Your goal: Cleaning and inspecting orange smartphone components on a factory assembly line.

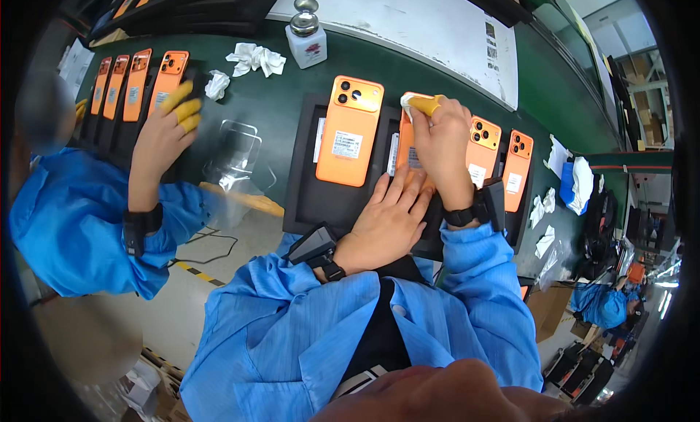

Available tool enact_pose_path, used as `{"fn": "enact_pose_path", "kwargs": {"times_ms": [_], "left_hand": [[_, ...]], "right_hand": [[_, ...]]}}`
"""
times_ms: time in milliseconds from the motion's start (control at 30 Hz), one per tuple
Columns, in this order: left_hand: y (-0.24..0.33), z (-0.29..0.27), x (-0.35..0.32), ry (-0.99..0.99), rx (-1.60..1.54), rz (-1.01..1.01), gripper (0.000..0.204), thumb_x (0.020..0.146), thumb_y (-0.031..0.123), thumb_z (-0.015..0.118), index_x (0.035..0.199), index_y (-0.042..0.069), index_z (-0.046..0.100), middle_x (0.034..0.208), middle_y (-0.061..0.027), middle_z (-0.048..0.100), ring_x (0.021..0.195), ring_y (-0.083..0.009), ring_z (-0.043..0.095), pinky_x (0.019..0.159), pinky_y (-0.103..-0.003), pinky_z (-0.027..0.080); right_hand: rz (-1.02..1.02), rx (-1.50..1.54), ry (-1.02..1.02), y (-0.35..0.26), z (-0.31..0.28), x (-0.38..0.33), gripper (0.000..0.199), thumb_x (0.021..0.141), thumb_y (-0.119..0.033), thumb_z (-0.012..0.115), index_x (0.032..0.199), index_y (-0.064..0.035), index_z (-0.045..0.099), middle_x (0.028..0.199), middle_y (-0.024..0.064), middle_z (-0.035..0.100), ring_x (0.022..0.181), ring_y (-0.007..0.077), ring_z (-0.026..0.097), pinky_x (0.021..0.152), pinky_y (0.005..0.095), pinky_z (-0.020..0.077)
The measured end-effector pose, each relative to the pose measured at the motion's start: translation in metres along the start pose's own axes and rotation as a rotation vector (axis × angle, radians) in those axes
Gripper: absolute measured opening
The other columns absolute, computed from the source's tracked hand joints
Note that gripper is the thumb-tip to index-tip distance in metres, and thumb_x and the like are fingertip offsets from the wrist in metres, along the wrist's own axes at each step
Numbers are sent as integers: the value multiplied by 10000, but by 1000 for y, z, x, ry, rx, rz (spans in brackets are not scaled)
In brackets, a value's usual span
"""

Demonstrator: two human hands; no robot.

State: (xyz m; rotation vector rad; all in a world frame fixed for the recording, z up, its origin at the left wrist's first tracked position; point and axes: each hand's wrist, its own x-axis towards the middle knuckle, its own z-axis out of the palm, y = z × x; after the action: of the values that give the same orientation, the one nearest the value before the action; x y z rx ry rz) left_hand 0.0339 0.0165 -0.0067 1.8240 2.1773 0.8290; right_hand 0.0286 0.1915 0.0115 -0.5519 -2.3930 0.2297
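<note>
My left hand (388, 218) lies flat on the lower part of an orange phone (406, 141) that rests back-up in a black tray (306, 196). My right hand (445, 141), with a yellow finger cot, presses a small white wipe (410, 105) onto the top of that phone near its camera. A second orange phone (349, 130) lies to its left in the same tray. Two more orange phones (483, 151) (517, 170) lie to the right.
A co-worker's hand (164, 134) with yellow finger cots reaches toward a row of orange phones (135, 84) at the left. A white dispenser bottle (305, 35), crumpled wipes (255, 59) and clear film (237, 156) lie on the green belt (394, 64). More wipes (580, 181) sit at right.
</note>
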Motion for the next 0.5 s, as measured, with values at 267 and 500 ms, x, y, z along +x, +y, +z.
{"fn": "enact_pose_path", "kwargs": {"times_ms": [267,500], "left_hand": [[0,0,-1,-16,-24,-2,577,910,300,655,1410,38,535,1539,-208,404,1460,-429,301,1156,-563,285],[-2,-1,-2,-32,-7,-3,580,902,306,665,1405,43,544,1541,-197,405,1464,-424,301,1152,-551,296]], "right_hand": [[-98,-136,-309,37,-48,3,141,838,-186,739,861,-49,765,926,99,655,1006,312,576,1022,631,332],[-135,-39,-205,37,-22,14,118,804,-203,762,876,-110,767,902,76,635,983,312,577,1020,642,327]]}}
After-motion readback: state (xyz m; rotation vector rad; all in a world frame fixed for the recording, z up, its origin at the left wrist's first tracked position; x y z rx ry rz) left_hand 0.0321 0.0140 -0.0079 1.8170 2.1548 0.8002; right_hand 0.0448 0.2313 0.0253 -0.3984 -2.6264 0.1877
